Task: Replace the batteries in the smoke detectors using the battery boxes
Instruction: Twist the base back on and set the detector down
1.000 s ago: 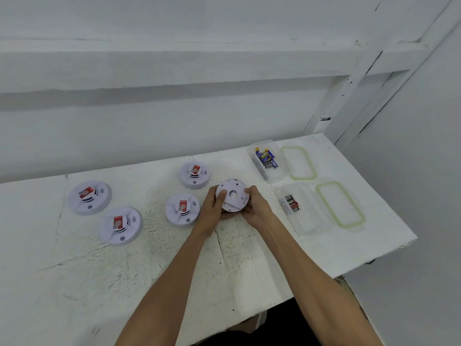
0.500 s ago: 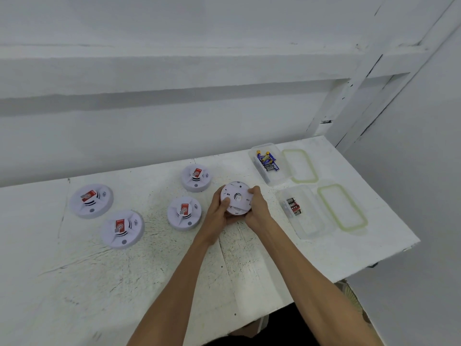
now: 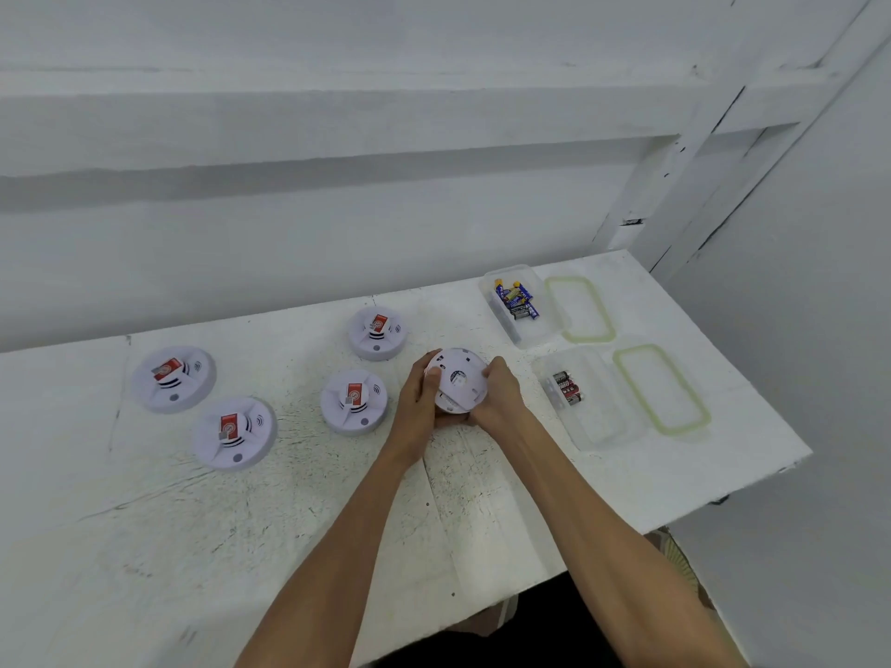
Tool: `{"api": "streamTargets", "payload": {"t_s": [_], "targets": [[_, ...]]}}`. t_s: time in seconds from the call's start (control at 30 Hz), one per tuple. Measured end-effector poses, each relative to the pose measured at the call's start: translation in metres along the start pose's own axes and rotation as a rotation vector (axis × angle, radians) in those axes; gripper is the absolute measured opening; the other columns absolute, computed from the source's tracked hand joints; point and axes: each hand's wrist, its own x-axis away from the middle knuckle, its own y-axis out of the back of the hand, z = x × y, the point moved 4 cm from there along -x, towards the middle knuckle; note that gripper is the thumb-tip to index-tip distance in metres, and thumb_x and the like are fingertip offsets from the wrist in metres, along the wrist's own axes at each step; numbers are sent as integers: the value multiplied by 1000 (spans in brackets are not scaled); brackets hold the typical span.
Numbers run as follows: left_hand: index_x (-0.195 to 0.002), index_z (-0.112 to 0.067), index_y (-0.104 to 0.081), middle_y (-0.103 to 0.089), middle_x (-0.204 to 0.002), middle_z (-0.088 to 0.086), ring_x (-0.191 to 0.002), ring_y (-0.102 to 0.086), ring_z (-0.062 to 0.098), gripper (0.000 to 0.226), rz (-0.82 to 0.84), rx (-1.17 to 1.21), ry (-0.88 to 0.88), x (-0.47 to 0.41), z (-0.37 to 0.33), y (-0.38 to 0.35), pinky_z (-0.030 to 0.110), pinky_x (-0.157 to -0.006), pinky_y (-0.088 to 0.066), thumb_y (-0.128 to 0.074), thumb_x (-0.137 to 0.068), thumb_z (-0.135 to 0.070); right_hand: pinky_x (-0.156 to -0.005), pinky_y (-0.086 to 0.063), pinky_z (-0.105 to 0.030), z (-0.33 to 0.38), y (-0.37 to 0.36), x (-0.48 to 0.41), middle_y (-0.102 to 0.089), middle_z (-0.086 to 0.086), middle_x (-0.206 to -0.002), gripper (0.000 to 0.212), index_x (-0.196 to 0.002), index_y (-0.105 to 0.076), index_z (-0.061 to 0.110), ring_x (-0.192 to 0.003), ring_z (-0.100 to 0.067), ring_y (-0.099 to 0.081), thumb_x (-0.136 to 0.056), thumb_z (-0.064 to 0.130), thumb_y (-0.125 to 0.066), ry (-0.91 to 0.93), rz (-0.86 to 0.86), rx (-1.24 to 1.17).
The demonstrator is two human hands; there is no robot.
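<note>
"Which one is being worked on?"

"The smoke detector [image 3: 458, 378] right of the desk's [image 3: 289, 523] middle, plain back turned up. The left hand [image 3: 419, 402] clamps its left rim, thumb over the back, and the right hand [image 3: 499, 400] grips the right rim."

"And the others?"

"They lie face up with red labels. The back detector [image 3: 377, 332] and the middle detector [image 3: 353, 401] are just left of the hands. The far-left detector [image 3: 173, 378] and the front-left detector [image 3: 235, 432] are well apart from them."

"And the battery boxes?"

"Both stand open on the right. The far box [image 3: 530, 335] holds blue-and-yellow batteries [image 3: 517, 299], the near box [image 3: 598, 421] red-and-black batteries [image 3: 568, 388]. A clear lid lies beside each."
</note>
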Motion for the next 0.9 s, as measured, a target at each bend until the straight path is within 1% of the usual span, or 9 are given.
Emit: {"api": "streamTargets", "payload": {"t_s": [0.1, 0.23, 0.37, 0.47, 0.53, 0.63, 0.73, 0.83, 0.9], "targets": [[-144, -29, -52, -63, -141, 7, -117, -71, 26, 36, 29, -2, 30, -1, -2, 0, 47, -77, -64, -43, -112, -40, -108, -43, -55, -4, 10, -1, -58, -20, -109, 17, -87, -53, 6, -96, -34, -59, -96, 13, -40, 18, 50, -21], [-149, -29, -50, -63, -143, 6, -119, -71, 27, 39, 52, 42, 48, -3, -1, 1, 46, -78, -64, -43, -111, -40, -111, -39, -56, -4, 17, 7, -59, -26, -131, 37, -119, -59, -6, -118, -41, -56, -86, 6, -48, 48, 219, -132], [-153, -25, -46, -61, -146, 8, -125, -67, 30, 43, 75, 137, 96, -4, 5, 2, 51, -86, -63, -42, -112, -37, -96, -48, -51, -2, 11, 18, -66, -20, -118, 34, -122, -60, 4, -106, -35, -60, -92, 13, -46, 61, 325, -98], [-156, -22, -44, -59, -148, 16, -126, -65, 41, 45, 87, 212, 154, -6, 8, 5, 60, -99, -57, -40, -111, -24, -72, -51, -37, 0, 13, 21, -68, -14, -105, 34, -121, -63, 11, -81, -22, -65, -100, 22, -38, 111, 305, 100], [-158, -22, -41, -59, -149, 18, -125, -65, 43, 52, 74, 280, 171, -6, 8, 7, 56, -98, -58, -38, -107, -12, -65, -48, -35, 2, 13, 26, -66, -13, -106, 35, -122, -64, 16, -72, -17, -60, -97, 23, -40, 191, 283, 255], [-157, -24, -42, -60, -148, 15, -123, -68, 39, 55, 54, 347, 171, -5, 8, 9, 51, -95, -61, -37, -106, -5, -86, -58, -44, 4, 17, 28, -63, 0, -125, 39, -128, -59, 27, -106, -19, -62, -96, 14, -40, 311, 257, 445], [-157, -21, -42, -59, -149, 13, -130, -63, 38, 46, 68, 340, 131, -4, 9, 9, 53, -103, -55, -43, -111, -17, -106, -49, -38, 4, 26, 21, -44, 5, -149, 64, -151, -37, 27, -133, -15, -47, -91, 13, -54, 494, 256, 718], [-154, -15, -44, -62, -146, 15, -128, -65, 35, 44, 51, 314, 114, -4, 7, 8, 48, -103, -57, -47, -111, -25, -99, -44, -12, 5, 25, 23, -38, 2, -150, 75, -152, -33, 18, -138, -14, -39, -85, 0, -64, 737, 332, 1040], [-151, -14, -48, -65, -142, 15, -126, -67, 35, 43, 35, 286, 89, -4, 6, 7, 45, -101, -58, -47, -111, -29, -98, -47, -15, 9, 28, 27, -45, 1, -148, 69, -145, -44, 18, -136, -15, -44, -84, -3, -66, 880, 334, 1073]]}}
